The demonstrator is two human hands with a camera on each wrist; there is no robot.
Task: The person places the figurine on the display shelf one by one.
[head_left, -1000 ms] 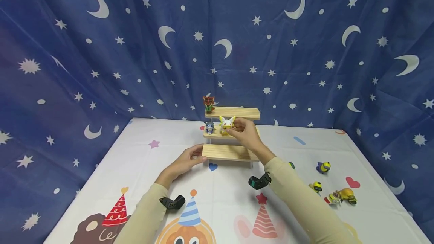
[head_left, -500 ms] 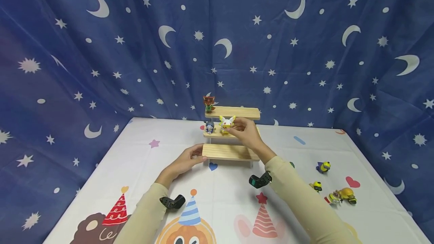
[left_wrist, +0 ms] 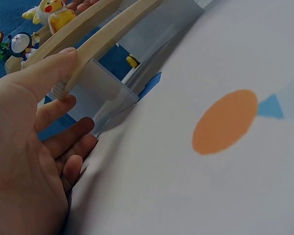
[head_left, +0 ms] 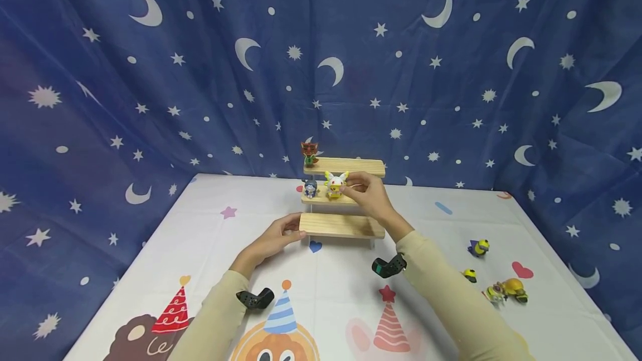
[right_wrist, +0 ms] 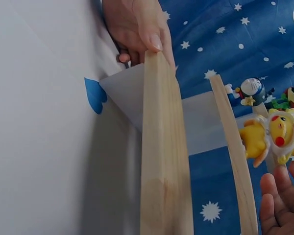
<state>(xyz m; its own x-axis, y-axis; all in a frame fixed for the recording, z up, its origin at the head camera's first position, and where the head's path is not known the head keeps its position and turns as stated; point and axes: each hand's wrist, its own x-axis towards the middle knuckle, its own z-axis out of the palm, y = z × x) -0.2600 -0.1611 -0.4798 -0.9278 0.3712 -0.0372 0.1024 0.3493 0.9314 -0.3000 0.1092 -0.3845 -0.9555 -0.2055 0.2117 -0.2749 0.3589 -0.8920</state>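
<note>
On the middle step of a three-tier wooden display stand (head_left: 342, 226) stands a yellow-and-white figurine (head_left: 334, 184) with long ears and red cheeks. My right hand (head_left: 371, 196) is at its right side, thumb and fingertips right by the ears, fingers loosely spread in the right wrist view. A small dark-haired figurine (head_left: 310, 189) stands left of it, and a fox figurine (head_left: 309, 154) is on the top step. My left hand (head_left: 273, 237) grips the left end of the lowest board (left_wrist: 103, 44), thumb above and index finger beneath.
Several small figurines lie on the white patterned tablecloth to the right, including a purple-and-yellow one (head_left: 478, 248) and an orange-yellow one (head_left: 514, 287). A blue curtain (head_left: 200, 99) with moons and stars hangs behind the stand. Clear side panels (left_wrist: 105, 98) support the boards.
My right hand has shifted slightly right, its thumb sliding off the figurine's front to its edge. The figurine stays in place on the middle step. My left hand has not moved.
</note>
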